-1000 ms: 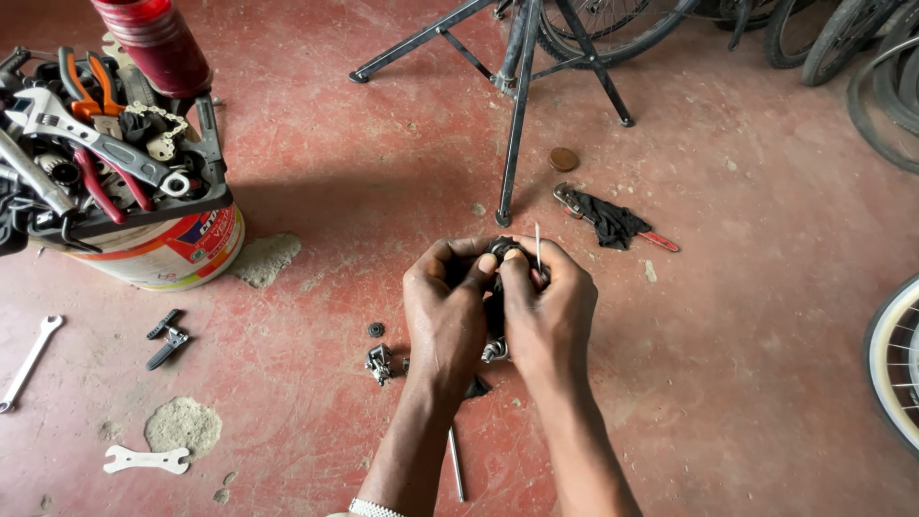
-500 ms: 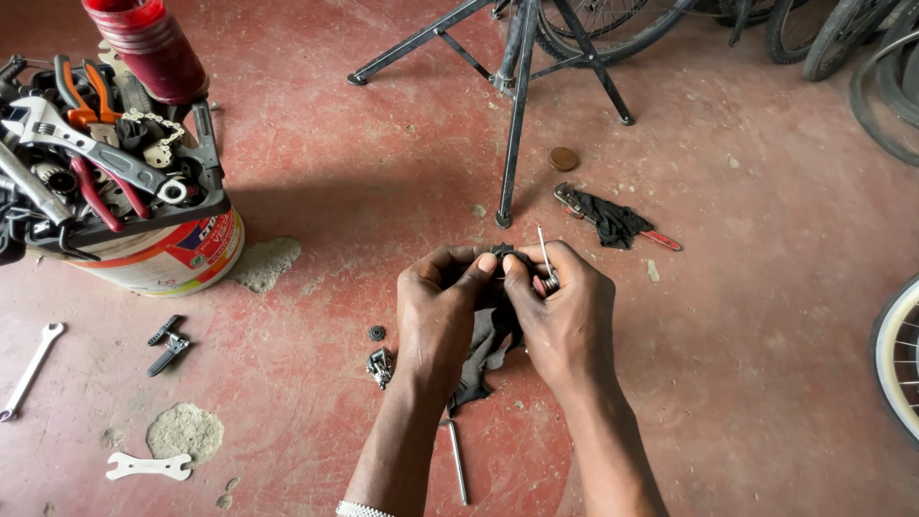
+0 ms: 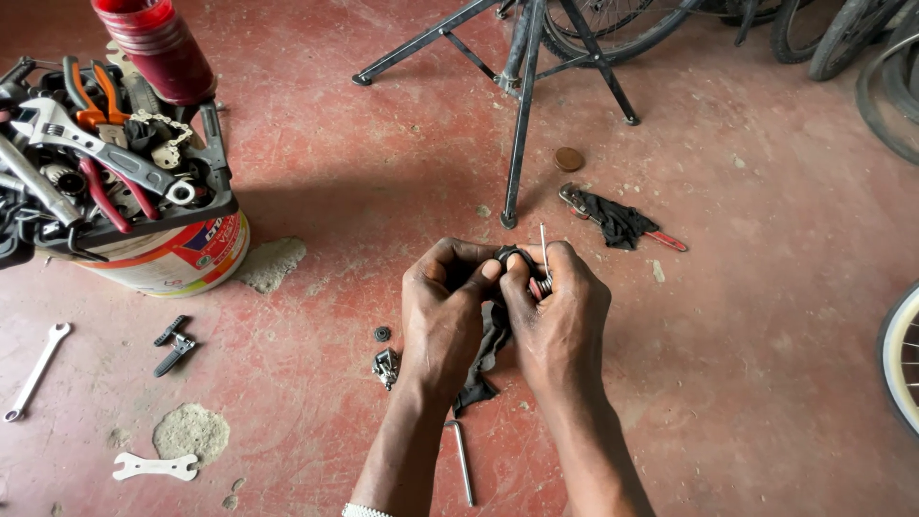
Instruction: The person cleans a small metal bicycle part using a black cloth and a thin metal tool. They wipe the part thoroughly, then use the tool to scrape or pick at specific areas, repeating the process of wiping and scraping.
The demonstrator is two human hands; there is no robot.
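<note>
The red floor (image 3: 766, 316) has open room to the right of the hands and in front of them, up to the black stand (image 3: 522, 115), whose legs spread across the top middle. Bicycle wheels (image 3: 862, 48) crowd the top right corner, and a white rim (image 3: 905, 354) cuts in at the right edge. At the left edge stands a white bucket (image 3: 168, 258) with a red, blue and orange label band round its side, topped by a black tray (image 3: 124, 206) heaped with wrenches and pliers; a red cylinder (image 3: 158, 48) rises behind it.

A black rag (image 3: 617, 218) lies near the stand's foot. Wrenches (image 3: 33, 371) and (image 3: 153, 466) lie bottom left.

Both hands meet mid-floor. The left hand (image 3: 442, 316) and right hand (image 3: 560, 311) are clenched together on a small black part (image 3: 514, 257), pinched between the thumbs and fingertips at the top of the hands, with a thin metal pin (image 3: 543, 239) standing upright from it. A dark cloth (image 3: 483, 359) hangs beneath, between the palms. A small metal piece (image 3: 386, 366) lies just left of the left wrist.
</note>
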